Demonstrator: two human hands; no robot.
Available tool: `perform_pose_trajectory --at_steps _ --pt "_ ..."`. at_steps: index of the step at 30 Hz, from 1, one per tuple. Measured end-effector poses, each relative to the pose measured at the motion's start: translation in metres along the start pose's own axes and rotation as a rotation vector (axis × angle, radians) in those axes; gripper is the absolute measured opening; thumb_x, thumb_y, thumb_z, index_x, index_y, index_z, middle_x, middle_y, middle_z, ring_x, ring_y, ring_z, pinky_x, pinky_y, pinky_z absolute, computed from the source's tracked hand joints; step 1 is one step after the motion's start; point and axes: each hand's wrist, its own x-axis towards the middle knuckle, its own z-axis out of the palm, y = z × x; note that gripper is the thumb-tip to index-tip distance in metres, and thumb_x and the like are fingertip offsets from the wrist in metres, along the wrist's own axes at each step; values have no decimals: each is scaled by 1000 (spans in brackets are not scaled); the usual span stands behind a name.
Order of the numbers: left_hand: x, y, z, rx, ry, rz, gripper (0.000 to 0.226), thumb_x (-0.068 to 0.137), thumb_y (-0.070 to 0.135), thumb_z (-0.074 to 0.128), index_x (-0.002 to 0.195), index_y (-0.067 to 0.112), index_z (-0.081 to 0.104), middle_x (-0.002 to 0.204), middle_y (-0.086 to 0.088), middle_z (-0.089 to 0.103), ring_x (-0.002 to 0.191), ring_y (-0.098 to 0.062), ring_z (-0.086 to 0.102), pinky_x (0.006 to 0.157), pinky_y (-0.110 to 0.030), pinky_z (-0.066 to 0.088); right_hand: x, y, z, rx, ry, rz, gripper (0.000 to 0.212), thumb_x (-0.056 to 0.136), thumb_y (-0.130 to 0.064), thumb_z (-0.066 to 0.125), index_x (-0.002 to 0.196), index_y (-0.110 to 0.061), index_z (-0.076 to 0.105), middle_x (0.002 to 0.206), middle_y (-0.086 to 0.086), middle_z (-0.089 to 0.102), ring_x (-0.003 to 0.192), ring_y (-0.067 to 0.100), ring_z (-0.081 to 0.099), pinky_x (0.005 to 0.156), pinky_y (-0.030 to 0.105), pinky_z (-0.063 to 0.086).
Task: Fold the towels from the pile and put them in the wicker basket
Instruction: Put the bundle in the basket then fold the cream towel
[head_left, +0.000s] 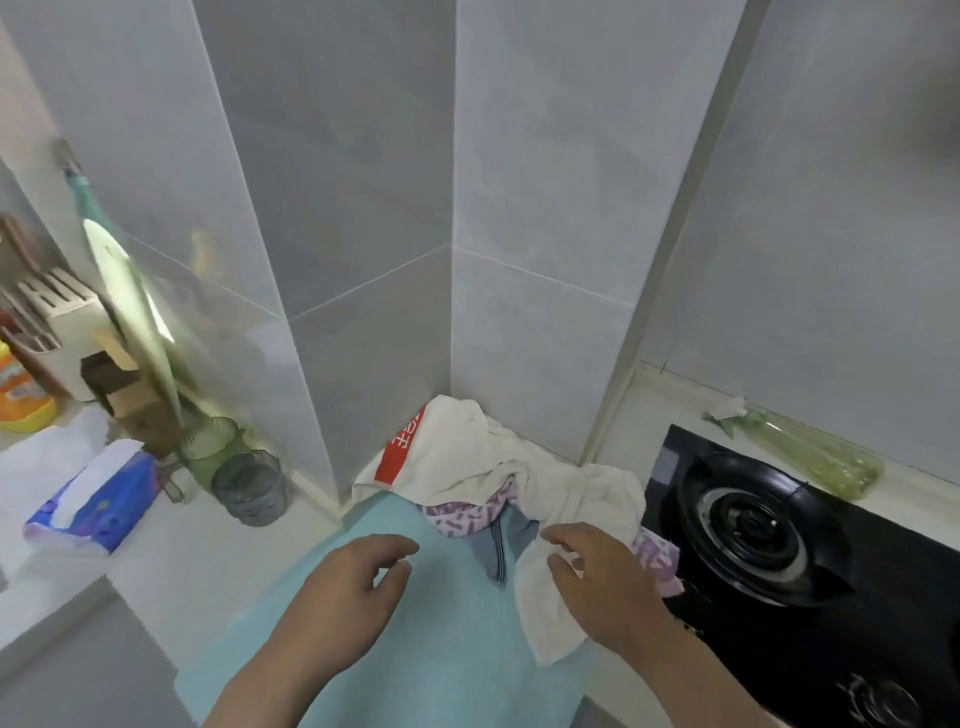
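A light teal towel (441, 639) lies spread flat on the white counter in front of me. Behind it, in the wall corner, sits the pile: a cream towel with a red band (467, 457), a purple-and-white patterned cloth (462, 517) and a grey-blue cloth (511, 540). My left hand (353, 571) hovers over the teal towel with fingers loosely curled, holding nothing. My right hand (597, 566) is over the near end of the cream towel, fingers bent and touching it; a firm hold does not show. No wicker basket is in view.
A black gas hob (769, 525) lies at the right, with a plastic bag (800, 447) behind it. At the left stand a tissue pack (93, 504), two cups (249, 488), a knife block (57, 317) and an orange bottle (21, 389). Grey tiled walls close the corner.
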Motion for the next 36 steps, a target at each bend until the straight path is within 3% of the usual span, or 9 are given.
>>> perform_pose_trajectory --at_steps 4,6,8,11,22,25,28,30,36 --pt "42 -26 -22 37 -113 107 32 96 26 54 93 57 46 105 38 53 102 7 57 92 -16 43 12 -19 32 -107 -12 48 39 100 -25 44 138 -30 46 126 -24 36 130 0 34 105 10 18" --pt "61 -39 -30 60 -161 144 28 97 26 53 98 54 48 101 38 50 101 5 56 90 -16 42 14 -25 48 -101 -5 88 39 101 -26 43 140 -31 44 125 -25 33 128 -2 32 100 4 13" --pt "78 -48 -34 61 -196 167 24 97 26 52 104 49 53 102 35 52 99 4 56 89 -16 42 13 -31 59 -85 31 110 38 100 -24 46 138 -29 47 125 -24 37 124 -3 37 97 1 15" --pt "99 -57 -30 63 -233 211 26 97 25 52 118 35 65 110 28 56 100 5 55 91 -16 42 10 -33 65 -91 50 112 37 99 -22 49 135 -27 52 127 -20 47 116 -5 40 102 7 28" --pt "140 -57 5 128 -321 252 30 98 22 52 125 26 63 122 14 61 104 -2 55 89 -17 40 3 5 57 -62 134 179 34 96 -22 54 129 -27 59 120 -23 51 107 -6 46 95 7 33" --pt "145 -59 22 103 -320 236 30 97 23 53 125 26 62 124 12 61 107 -4 58 95 -21 44 5 20 54 -41 154 186 33 95 -23 56 128 -28 59 118 -23 52 105 -6 46 98 13 39" --pt "150 -62 39 113 -315 243 28 96 25 54 122 30 62 120 16 60 104 -3 59 96 -29 48 6 35 54 -34 168 181 32 96 -24 56 127 -29 58 115 -23 51 102 -7 45 93 6 35" --pt "154 -61 49 100 -294 260 28 95 21 56 123 26 61 120 13 59 103 -5 59 95 -27 48 8 45 56 -25 163 183 31 96 -24 55 127 -29 56 116 -23 49 102 -8 44 89 2 31" --pt "166 -48 75 47 -251 246 36 96 22 55 132 24 53 131 9 51 108 -10 56 89 -23 46 24 65 60 11 178 187 34 95 -23 56 128 -29 55 121 -20 51 105 -5 44 93 10 31"
